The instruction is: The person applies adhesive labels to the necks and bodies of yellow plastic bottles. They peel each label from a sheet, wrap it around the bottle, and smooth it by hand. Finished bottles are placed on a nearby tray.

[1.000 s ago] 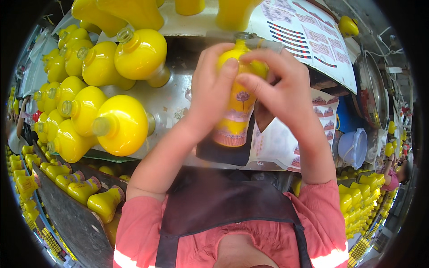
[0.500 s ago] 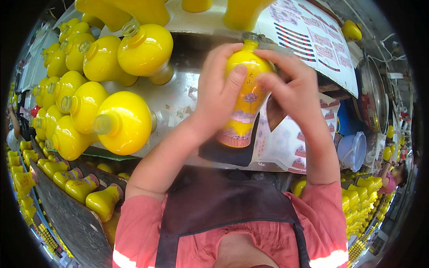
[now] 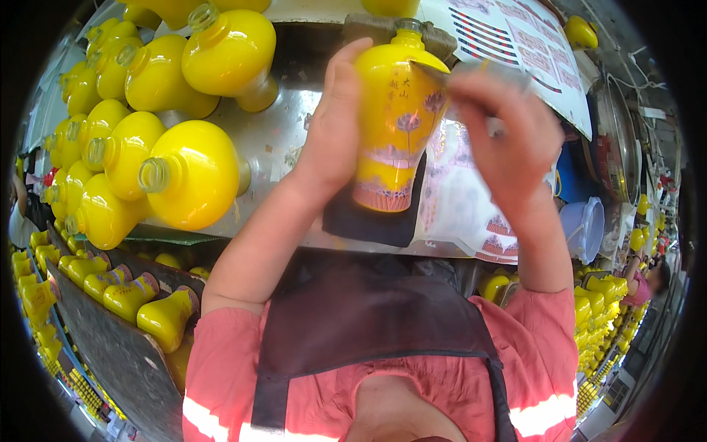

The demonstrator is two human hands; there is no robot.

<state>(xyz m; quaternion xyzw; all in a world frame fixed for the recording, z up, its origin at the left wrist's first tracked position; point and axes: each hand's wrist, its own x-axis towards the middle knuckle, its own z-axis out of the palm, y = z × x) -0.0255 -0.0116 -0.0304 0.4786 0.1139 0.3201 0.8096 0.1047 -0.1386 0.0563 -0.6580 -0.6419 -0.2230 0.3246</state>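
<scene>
In the middle lies a glossy yellow bottle (image 3: 390,136) with purple flower decals, dark lettering and a pink patterned band at its base. Its clear neck points away from me, resting by a grey-brown block (image 3: 368,28). My left hand (image 3: 333,125) is curved against the bottle's left side and holds it; some fingers are hidden behind. Motion blurs my right hand (image 3: 512,121), closed around a thin dark scraper (image 3: 427,68) whose tip reaches the bottle's upper right shoulder. Beneath the bottle's base is a dark cloth (image 3: 372,225).
Plain yellow bottles (image 3: 195,177) crowd the left of the metal table. A decal sheet (image 3: 460,221) lies right of the cloth, and another printed sheet (image 3: 530,51) lies farther back. A translucent bucket (image 3: 582,228) hangs at the right. Decorated bottles (image 3: 166,320) fill a rack lower left.
My right hand has let go of the bottle and moved right, bringing the scraper's tip to its shoulder. My left thumb has lifted off the bottle's front. The whole view has shifted slightly.
</scene>
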